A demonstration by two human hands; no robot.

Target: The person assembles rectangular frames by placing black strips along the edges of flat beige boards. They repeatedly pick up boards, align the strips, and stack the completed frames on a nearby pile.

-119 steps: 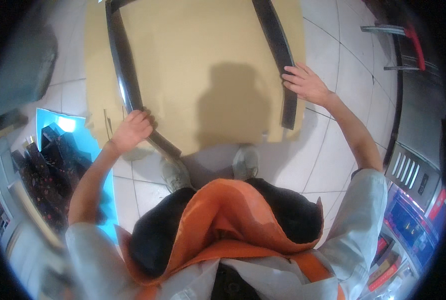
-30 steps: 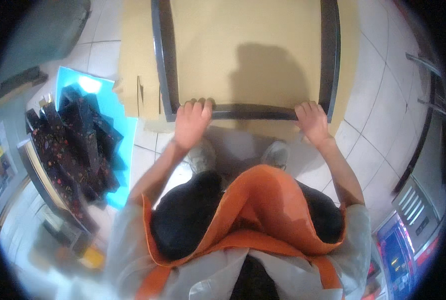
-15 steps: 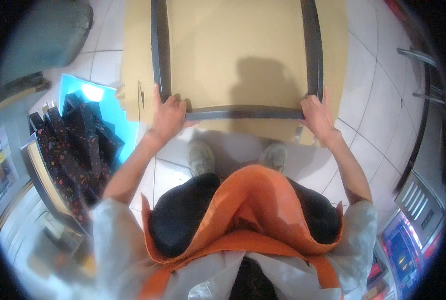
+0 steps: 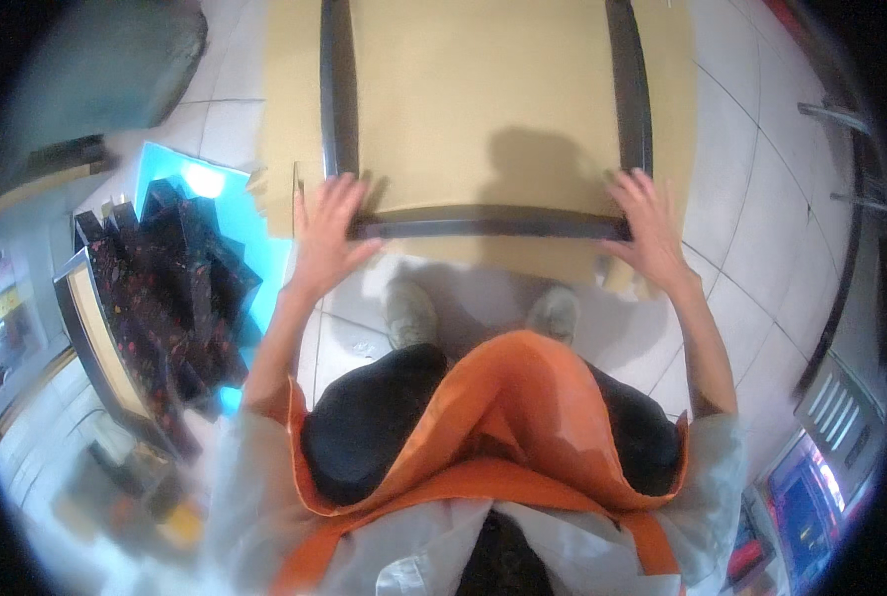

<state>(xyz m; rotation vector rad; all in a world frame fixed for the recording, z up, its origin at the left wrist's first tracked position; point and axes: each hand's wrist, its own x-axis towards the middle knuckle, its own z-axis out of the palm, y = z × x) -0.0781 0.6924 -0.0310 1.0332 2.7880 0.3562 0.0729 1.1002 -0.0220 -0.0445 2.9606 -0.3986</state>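
A dark frame lies flat on a tan cardboard sheet (image 4: 473,89) in front of me. Its left bar (image 4: 338,99), right bar (image 4: 630,89) and near bar (image 4: 493,224) are visible; its far end runs out of view. My left hand (image 4: 324,236) is open, fingers spread, over the near left corner. At the near right corner my right hand (image 4: 656,236) is likewise open with fingers apart. Fingertips hover at or lightly touch the bars; contact is hard to tell. Neither hand grips anything.
To my left, a heap of dark, colour-speckled strips (image 4: 180,288) rests on a bright blue sheet (image 4: 272,253). A greenish padded object (image 4: 115,70) stands at the upper left. A grey slotted panel (image 4: 841,407) is at the right. My shoes (image 4: 408,310) are just below the cardboard.
Both hands have let go of the frame's near corners and spread their fingers. The frame stays on the cardboard; the whole view has shifted slightly.
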